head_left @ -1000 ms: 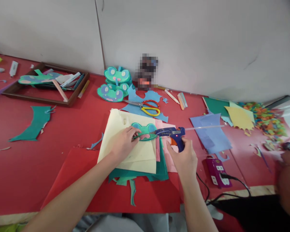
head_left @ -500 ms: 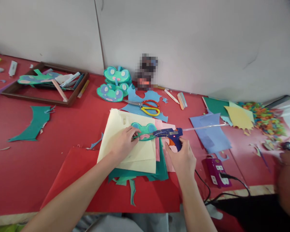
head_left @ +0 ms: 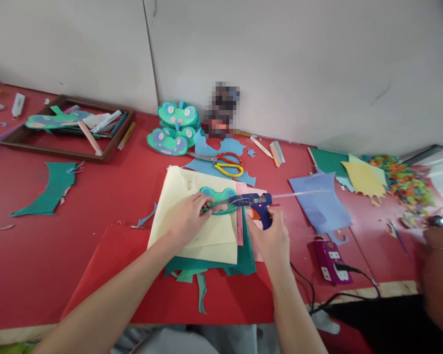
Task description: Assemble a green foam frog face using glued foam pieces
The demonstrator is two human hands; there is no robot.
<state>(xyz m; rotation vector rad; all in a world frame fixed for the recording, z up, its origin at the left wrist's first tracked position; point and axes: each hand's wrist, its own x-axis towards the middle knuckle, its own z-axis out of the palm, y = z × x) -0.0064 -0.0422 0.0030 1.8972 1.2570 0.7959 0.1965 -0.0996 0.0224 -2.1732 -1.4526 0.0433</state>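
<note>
Green felt frog face [head_left: 227, 195] lies face up on a stack of cream sheets [head_left: 217, 236], almost directly ahead in my head view. Left hand [head_left: 187, 216]: fingers closed on the face's left edge. Right hand [head_left: 272, 235]: wrapped round the handle of a blue glue gun [head_left: 245, 199], small red light lit. Nozzle points left over the face; from this angle I cannot tell whether the tip touches the felt. A clear glue stick [head_left: 302, 193] projects from the gun's rear, out above purple sheets [head_left: 313, 209].

Under the cream stack I note dark green sheets [head_left: 243, 266], with pink sheets [head_left: 258, 250] showing at the right, near a red sheet [head_left: 239, 302].

Beyond the stack: scissors [head_left: 214, 159] with one red and one yellow loop, resting on cut blue felt [head_left: 231, 145]. Further back, a pile of similar frog faces [head_left: 177, 118] stands near the wall. Far left, a brown frame [head_left: 55, 151] surrounds pens. Right, a purple socket box [head_left: 323, 255] has a black plug [head_left: 340, 266] inserted.
</note>
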